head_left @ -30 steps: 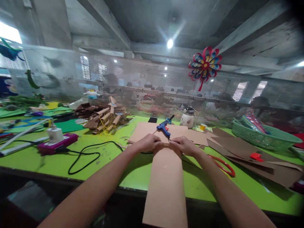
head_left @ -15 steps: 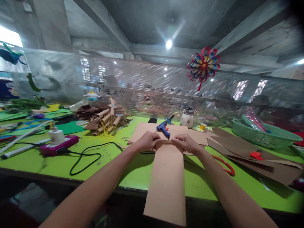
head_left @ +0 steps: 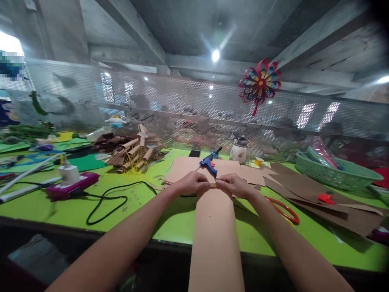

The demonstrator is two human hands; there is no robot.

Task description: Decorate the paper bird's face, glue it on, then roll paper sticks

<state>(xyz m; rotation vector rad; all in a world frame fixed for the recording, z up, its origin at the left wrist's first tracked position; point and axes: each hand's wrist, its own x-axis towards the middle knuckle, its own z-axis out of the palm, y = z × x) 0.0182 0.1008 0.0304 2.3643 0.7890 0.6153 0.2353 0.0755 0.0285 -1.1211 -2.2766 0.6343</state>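
Note:
A long strip of brown cardboard (head_left: pixel 214 235) lies on the green table (head_left: pixel 170 219) and hangs over its near edge. My left hand (head_left: pixel 190 183) and my right hand (head_left: pixel 233 185) both pinch the strip's far end, their fingertips close together, curling that edge into a narrow roll. Just beyond my hands a blue glue gun (head_left: pixel 209 163) rests on a stack of flat cardboard sheets (head_left: pixel 185 167).
A black cable (head_left: pixel 106 202) runs to a purple power strip (head_left: pixel 71 185) on the left. Rolled cardboard pieces (head_left: pixel 133 153) pile up at the back left. To the right lie red-handled scissors (head_left: pixel 284 210), darker brown sheets (head_left: pixel 331 207) and a green basket (head_left: pixel 337 173). A white jar (head_left: pixel 240 151) stands by the mesh screen.
My hands have drawn closer together on the strip's far end, and the strip's near end has shifted slightly right over the table edge.

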